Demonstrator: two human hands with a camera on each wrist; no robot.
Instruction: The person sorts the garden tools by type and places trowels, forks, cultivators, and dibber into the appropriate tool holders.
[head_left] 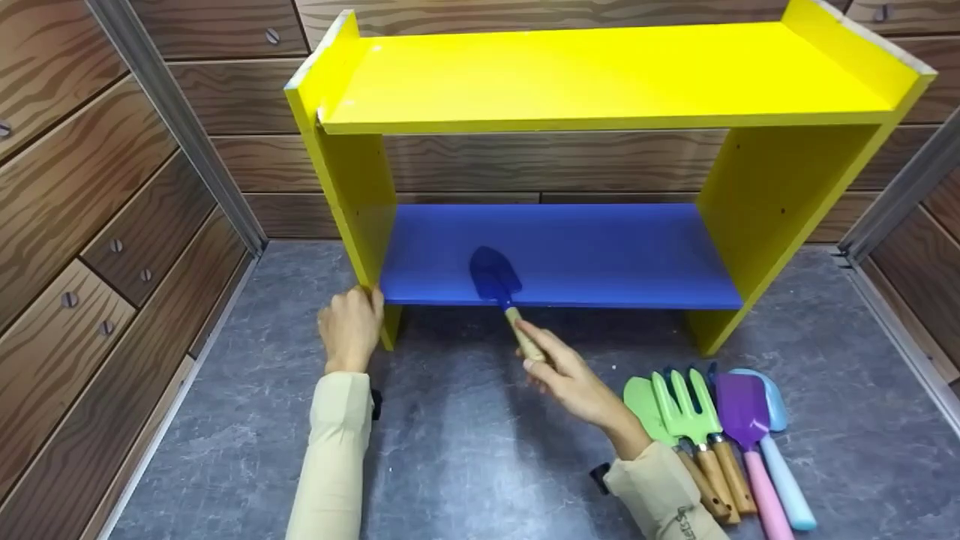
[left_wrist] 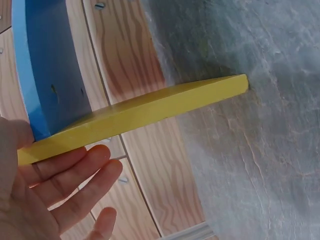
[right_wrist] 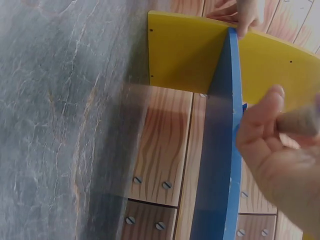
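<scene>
A yellow shelf unit [head_left: 600, 79] with a blue lower board [head_left: 615, 251] stands upright on the floor. My left hand [head_left: 351, 326] grips the front edge of its left side panel [left_wrist: 135, 117], thumb on the inner side by the blue board and fingers along the outer face. In my right hand [head_left: 566, 371] is a small garden trowel [head_left: 493, 274], held by its light wooden handle. The dark blue blade points away from me over the blue board; whether it touches the board I cannot tell. In the right wrist view, the handle [right_wrist: 300, 121] is blurred.
At the lower right lie several garden tools: a green hand fork [head_left: 688, 412], a green tool [head_left: 643, 405] partly under it, a purple shovel [head_left: 742, 405] and a light blue tool [head_left: 784, 480]. Wood-patterned walls [head_left: 225, 97] enclose the grey marbled floor [head_left: 217, 442].
</scene>
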